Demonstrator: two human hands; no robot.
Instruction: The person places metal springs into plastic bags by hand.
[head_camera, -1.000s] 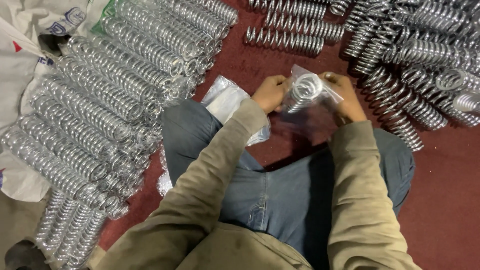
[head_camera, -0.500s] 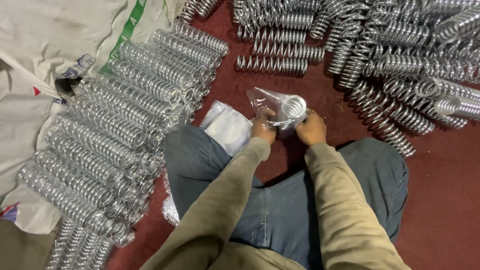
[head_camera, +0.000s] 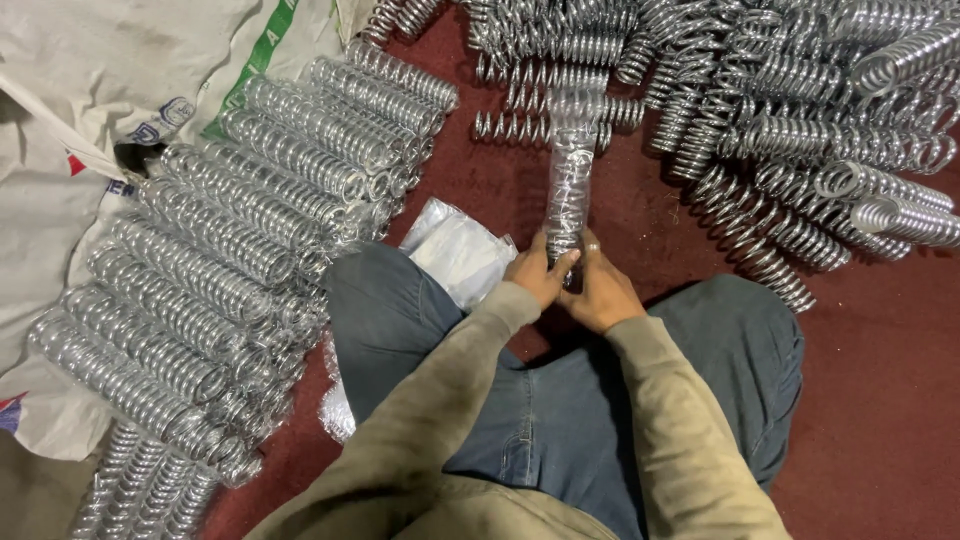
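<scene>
We grip the bagged spring (head_camera: 570, 190) at its near end, left hand (head_camera: 538, 276) and right hand (head_camera: 598, 290) both clenched on it; its long axis runs straight away from our fingers. Flat clear bags (head_camera: 460, 250) lie just left of them. Farther left, wrapped rows (head_camera: 230, 250) on white sacks (head_camera: 90, 90) with a green stripe; loose springs (head_camera: 800, 110) far right.

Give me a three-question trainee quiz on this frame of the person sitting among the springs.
1. True or false: both hands grip the lower end of the bagged spring.
2. Which side of the person holds the neat rows of bagged springs: A their left, B their right?
3. What lies just beside the left hand on the red floor?

Key: 1 true, the right hand too. 2 A. 3 a stack of clear plastic bags.
</scene>
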